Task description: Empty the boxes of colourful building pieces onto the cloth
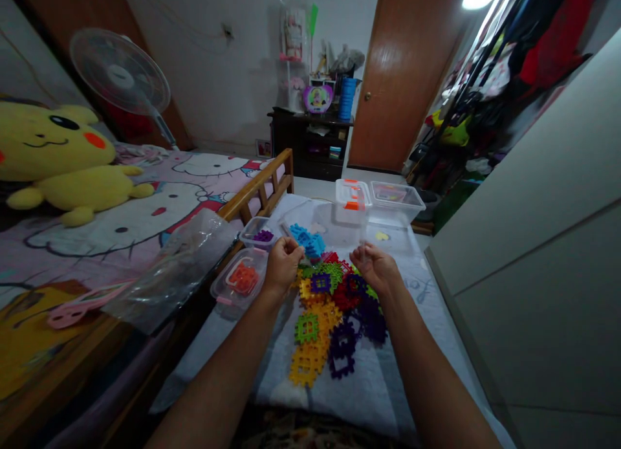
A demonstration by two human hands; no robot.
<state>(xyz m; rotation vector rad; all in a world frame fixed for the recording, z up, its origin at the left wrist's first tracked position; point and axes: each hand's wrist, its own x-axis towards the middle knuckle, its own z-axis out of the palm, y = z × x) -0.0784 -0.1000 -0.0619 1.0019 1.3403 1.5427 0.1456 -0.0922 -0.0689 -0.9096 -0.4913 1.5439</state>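
Observation:
My left hand [284,262] is closed, thumb and fingers pinched at the near edge of something clear and plastic, its outline faint. Just beyond those fingers lies a cluster of light blue interlocking pieces [308,240], seemingly in or behind the clear plastic. My right hand [374,266], fingers curled, grips the clear plastic [361,219] on its other side; whether it is a bag or a box I cannot tell. Below and between both hands spreads a pile of square notched building pieces: yellow [315,352], green [306,328], red [345,295] and dark purple [342,347].
Left of the pile, a clear tub [257,230] holds purple pieces; a lidded box [237,284] shows orange ones. Farther back stand a box with orange latches [350,200] and an open clear box [395,202]. A wooden bed rail [257,193] borders the left; a white cabinet [538,255] borders the right.

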